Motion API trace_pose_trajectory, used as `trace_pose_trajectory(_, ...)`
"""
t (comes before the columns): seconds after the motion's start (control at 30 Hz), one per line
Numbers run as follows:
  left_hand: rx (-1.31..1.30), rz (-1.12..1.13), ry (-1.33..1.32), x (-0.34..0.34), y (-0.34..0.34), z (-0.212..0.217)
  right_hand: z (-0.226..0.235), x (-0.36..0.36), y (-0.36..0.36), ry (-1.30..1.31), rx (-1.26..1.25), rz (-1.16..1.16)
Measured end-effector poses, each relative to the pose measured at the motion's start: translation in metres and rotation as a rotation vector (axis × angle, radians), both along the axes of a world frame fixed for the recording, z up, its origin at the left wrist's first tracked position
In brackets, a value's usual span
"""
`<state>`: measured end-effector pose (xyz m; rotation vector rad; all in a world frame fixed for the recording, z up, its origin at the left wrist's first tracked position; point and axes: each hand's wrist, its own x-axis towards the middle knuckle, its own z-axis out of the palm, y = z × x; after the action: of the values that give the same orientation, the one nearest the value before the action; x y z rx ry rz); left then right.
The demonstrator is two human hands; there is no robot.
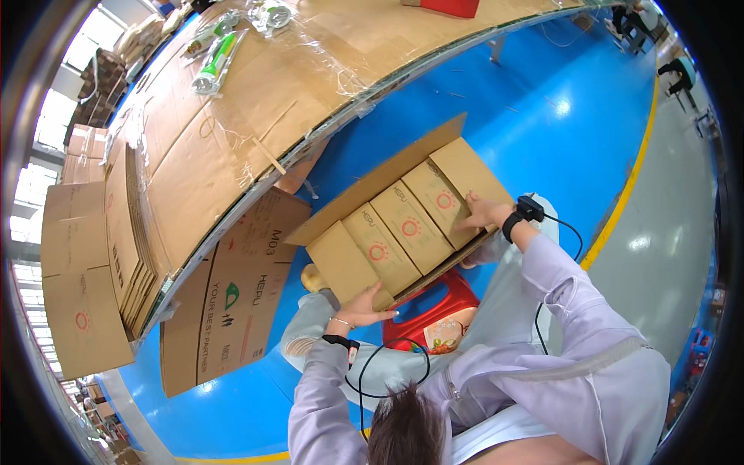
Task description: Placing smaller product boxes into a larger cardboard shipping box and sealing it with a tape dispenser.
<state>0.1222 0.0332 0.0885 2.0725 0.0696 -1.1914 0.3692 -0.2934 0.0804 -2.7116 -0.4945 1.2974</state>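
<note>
Red sun-shaped marks and black print pattern tan boxes (412, 226) inside a brown carton (387, 181), set against a glossy blue floor (550, 93) with a yellow stripe (638, 163). A lilac jacket (612, 380), pale grey-blue trousers (508, 302) and black wristbands (509, 225) contrast with a bright red plastic item (415, 310) bearing a multicoloured picture, while a green-and-white torch (218, 62) brightens the brown worktop (263, 93).
</note>
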Motion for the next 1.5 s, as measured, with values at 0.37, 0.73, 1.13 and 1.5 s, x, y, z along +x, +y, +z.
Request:
trace_pose_trajectory(0.37, 0.244, 0.356, -0.685, 0.022, 0.029, 0.015, 0.012, -0.088, 0.015, -0.910, 0.333, -0.222)
trace_pose_trajectory(0.73, 0.658, 0.725, -0.709, 0.006, -0.004, -0.043, -0.087, -0.047, 0.047, -0.891, 0.189, -0.579)
trace_pose_trajectory(1.13, 0.688, 0.340, -0.748, 0.043, -0.052, -0.085, -0.075, -0.032, 0.056, -0.870, 0.165, -0.290)
trace_pose_trajectory(1.5, 0.623, 0.440, -0.781, 0.030, -0.052, -0.087, 0.031, 0.045, 0.176, -0.802, 1.047, 0.062)
